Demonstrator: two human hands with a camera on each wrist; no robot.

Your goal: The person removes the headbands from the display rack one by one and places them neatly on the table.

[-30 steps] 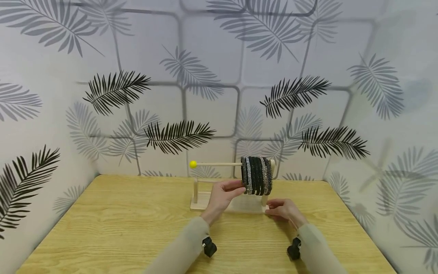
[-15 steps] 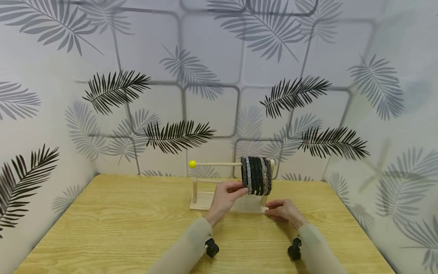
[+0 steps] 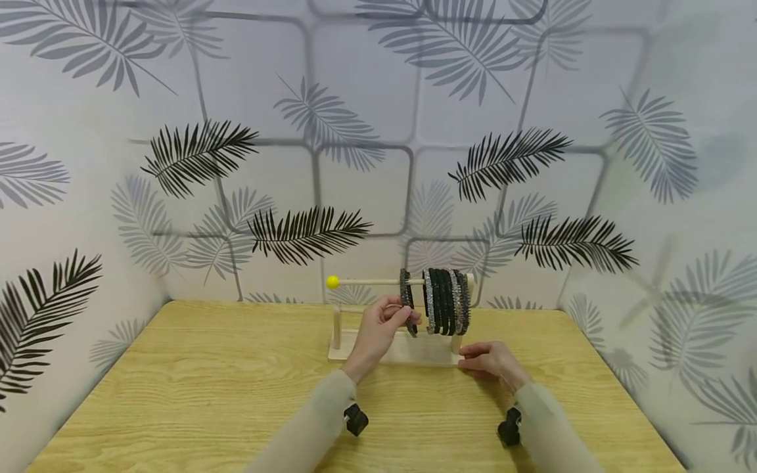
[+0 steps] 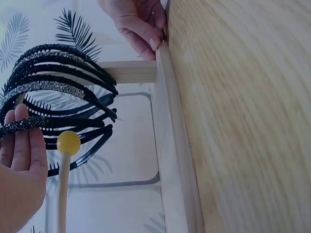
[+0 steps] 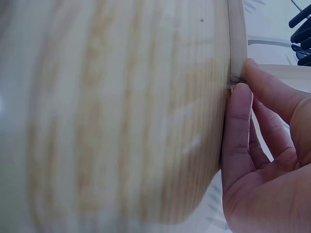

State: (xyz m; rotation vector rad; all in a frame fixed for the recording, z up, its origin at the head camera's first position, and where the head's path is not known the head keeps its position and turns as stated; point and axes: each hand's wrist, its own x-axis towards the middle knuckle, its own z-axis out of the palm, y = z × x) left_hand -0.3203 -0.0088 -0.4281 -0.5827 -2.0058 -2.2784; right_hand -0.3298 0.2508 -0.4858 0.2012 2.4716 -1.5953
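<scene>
A wooden headband stand (image 3: 408,355) stands on the table with an upper rod that ends in a yellow ball (image 3: 332,282). Several black and silver glittery headbands (image 3: 446,303) hang in a row at the rod's right end. My left hand (image 3: 374,335) pinches one glittery headband (image 4: 24,124) near its lower part; it hangs around the rod, a gap away from the row. At the stand's right front corner, my right hand (image 3: 494,362) grips the base edge between thumb and fingers. In the right wrist view, the thumb and a fingertip (image 5: 249,65) meet that corner.
The wood-grain table (image 3: 207,381) spreads out around the stand. Behind and on both sides rise walls (image 3: 367,184) with a leaf pattern. A lower rod (image 3: 353,310) of the stand runs beneath the upper one.
My left hand has taken hold of the leftmost headband and slid it left along the rod, away from the others. My right hand stays at the base corner.
</scene>
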